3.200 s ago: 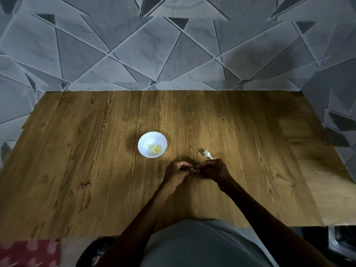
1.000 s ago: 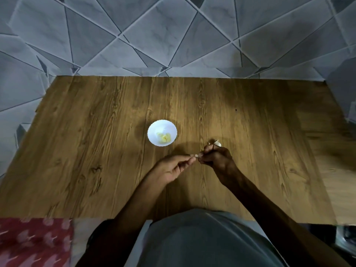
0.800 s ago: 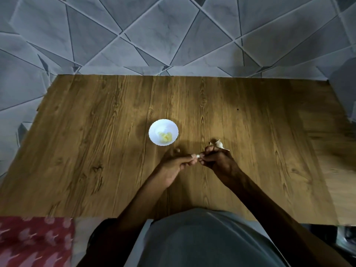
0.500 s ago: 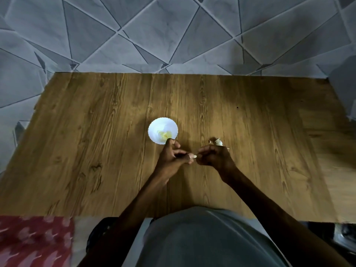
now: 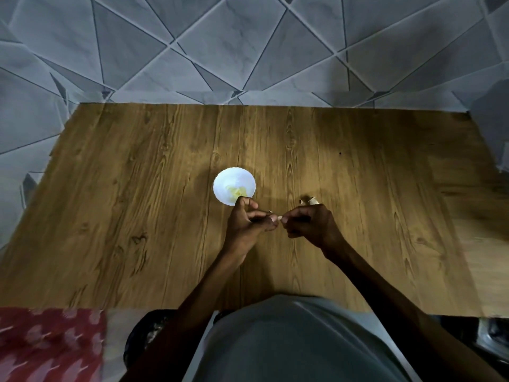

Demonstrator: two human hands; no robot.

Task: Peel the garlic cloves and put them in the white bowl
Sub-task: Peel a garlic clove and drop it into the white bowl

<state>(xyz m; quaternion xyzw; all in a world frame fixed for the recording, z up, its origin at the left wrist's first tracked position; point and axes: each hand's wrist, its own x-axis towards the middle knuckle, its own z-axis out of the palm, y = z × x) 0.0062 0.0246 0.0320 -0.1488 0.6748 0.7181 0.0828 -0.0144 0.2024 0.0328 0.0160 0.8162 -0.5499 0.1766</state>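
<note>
A small white bowl [image 5: 224, 181] sits mid-table with pale yellow peeled cloves [image 5: 237, 191] in its bottom. Just in front of it my left hand [image 5: 248, 220] and my right hand [image 5: 309, 220] meet fingertip to fingertip over the wood. Between them they pinch a small pale garlic clove [image 5: 279, 217], mostly hidden by the fingers. My left thumb reaches up close to the bowl's near rim. A little heap of garlic skin or cloves [image 5: 310, 201] lies on the table right behind my right hand.
The wooden table [image 5: 137, 202] spans the view, with a grey tiled wall behind its far edge. A red patterned cloth [image 5: 46, 346] lies at the lower left, and my grey-clad lap fills the bottom centre.
Both hands have stayed together on the clove. My left hand has turned and shifted up toward the bowl, its thumb now near the rim. The camera has tilted slightly.
</note>
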